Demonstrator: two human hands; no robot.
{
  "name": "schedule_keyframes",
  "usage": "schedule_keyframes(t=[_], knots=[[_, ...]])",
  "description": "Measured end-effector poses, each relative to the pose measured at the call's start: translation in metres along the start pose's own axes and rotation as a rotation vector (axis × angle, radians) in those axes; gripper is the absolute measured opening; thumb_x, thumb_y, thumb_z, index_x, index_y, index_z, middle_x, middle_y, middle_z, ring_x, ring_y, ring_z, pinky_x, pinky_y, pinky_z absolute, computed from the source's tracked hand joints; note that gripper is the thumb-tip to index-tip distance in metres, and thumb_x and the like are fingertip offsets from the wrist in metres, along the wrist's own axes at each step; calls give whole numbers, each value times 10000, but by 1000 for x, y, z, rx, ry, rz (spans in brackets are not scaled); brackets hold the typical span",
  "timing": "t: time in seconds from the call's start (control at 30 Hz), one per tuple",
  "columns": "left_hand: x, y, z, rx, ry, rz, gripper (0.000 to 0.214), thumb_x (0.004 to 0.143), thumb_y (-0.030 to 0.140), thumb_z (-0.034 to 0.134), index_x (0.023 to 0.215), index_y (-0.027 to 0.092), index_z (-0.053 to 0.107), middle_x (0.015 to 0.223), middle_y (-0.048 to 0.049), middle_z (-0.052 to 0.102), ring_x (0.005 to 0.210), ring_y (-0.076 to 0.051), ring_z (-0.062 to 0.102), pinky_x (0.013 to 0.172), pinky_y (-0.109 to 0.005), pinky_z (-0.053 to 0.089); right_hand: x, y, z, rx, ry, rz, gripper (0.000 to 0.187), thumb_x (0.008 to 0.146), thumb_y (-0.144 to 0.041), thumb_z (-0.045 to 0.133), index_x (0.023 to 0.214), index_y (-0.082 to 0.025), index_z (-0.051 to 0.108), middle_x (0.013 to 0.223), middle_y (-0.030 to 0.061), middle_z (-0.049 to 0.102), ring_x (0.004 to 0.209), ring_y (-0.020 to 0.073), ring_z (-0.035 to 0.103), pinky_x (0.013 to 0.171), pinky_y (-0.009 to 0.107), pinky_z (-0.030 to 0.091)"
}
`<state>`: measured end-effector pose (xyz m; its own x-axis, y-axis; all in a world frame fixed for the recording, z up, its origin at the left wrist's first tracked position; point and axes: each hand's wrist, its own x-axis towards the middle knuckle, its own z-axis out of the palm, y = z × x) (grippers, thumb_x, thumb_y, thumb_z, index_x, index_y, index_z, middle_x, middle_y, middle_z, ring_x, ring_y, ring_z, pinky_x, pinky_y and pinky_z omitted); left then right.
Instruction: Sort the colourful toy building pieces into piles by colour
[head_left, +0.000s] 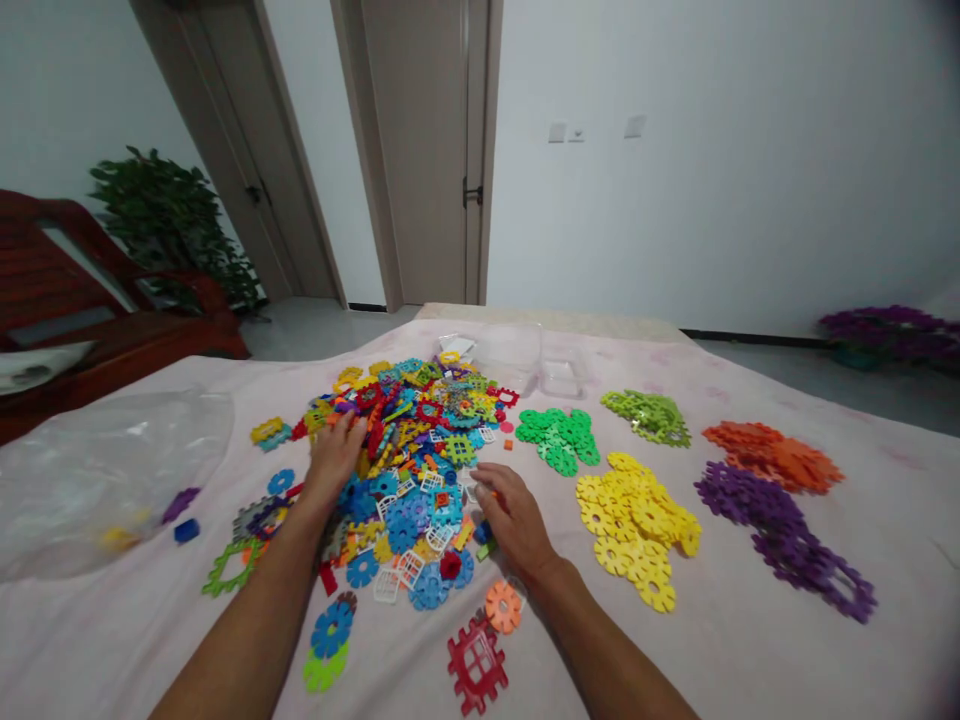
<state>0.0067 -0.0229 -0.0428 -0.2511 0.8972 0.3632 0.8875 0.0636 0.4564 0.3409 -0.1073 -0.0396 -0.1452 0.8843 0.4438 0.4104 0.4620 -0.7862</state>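
A big mixed pile of plastic interlocking building pieces [409, 430] lies on the pink cloth in front of me. My left hand [337, 455] reaches over its left side, fingers apart and resting among the red and yellow pieces. At the pile's right edge is my right hand [517, 520], fingers loosely bent and spread beside white window pieces and blue discs. I make out nothing gripped in either hand. Nearer to me lie an orange flower disc [502, 607], a red square window piece [478, 665] and a blue flower disc [331, 628].
Sorted by colour to the right are green [559, 438], lime [646, 416], yellow [637, 525], orange [772, 456] and purple pieces [784, 535]. Behind the pile stand clear plastic containers [510, 350]. A clear plastic bag [112, 470] lies at left.
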Motion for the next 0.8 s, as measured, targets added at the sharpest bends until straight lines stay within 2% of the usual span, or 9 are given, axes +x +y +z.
schedule_keyframes(t=[0.13,0.2,0.27,0.33,0.43,0.5,0.67,0.73,0.8], knots=[[-17,75,11,-233,57,-113,669,955,627,439,1466,216,575,1600,-240,382,1465,-452,368,1138,-682,300,0,3,0,33,35,13,309,996,-398,528,1163,-242,737,1273,114,675,1225,264,614,1082,504,478],[-20,109,13,-312,67,-108,636,964,580,454,1489,234,549,1660,-192,292,1533,-411,257,1198,-638,239,0,6,1,47,43,19,299,988,-407,544,1135,-246,750,1263,111,682,1217,269,614,1083,513,473],[-20,132,11,-402,23,-70,612,982,524,445,1510,224,522,1672,-168,272,1560,-346,223,1239,-549,224,0,8,1,56,58,29,284,977,-409,561,1110,-257,760,1256,105,687,1212,274,614,1084,521,468],[-20,141,3,-449,-41,-13,615,988,502,444,1530,216,493,1677,-160,261,1568,-309,216,1249,-499,226,0,9,1,63,72,32,275,967,-404,573,1104,-265,765,1256,102,686,1206,280,615,1080,525,468],[-32,124,-19,-330,-110,79,663,964,525,488,1554,224,459,1687,-159,241,1566,-329,212,1243,-531,219,-1,9,-1,60,91,29,270,955,-389,582,1103,-263,770,1257,107,682,1206,289,611,1074,532,468],[-49,94,-37,-141,-150,111,706,943,557,510,1563,224,450,1687,-175,244,1561,-362,206,1231,-581,200,-1,8,-2,48,107,31,266,948,-379,587,1100,-261,771,1260,108,680,1211,294,605,1075,535,463],[-108,8,-74,277,-275,54,765,918,623,494,1575,236,433,1679,-184,276,1554,-377,216,1201,-635,189,-1,8,1,8,108,32,256,936,-364,596,1085,-255,772,1255,104,679,1208,291,600,1076,533,460],[-127,-8,-77,351,-315,32,757,926,611,479,1577,228,431,1657,-203,316,1542,-380,248,1191,-644,190,-1,8,2,-6,99,27,250,933,-361,599,1078,-255,773,1247,101,682,1201,290,602,1071,534,462],[-137,-6,-71,354,-307,51,718,957,579,439,1585,230,418,1653,-201,327,1539,-365,264,1201,-635,169,0,8,4,-14,88,18,246,933,-358,600,1077,-259,773,1240,98,684,1199,290,601,1068,538,462]])
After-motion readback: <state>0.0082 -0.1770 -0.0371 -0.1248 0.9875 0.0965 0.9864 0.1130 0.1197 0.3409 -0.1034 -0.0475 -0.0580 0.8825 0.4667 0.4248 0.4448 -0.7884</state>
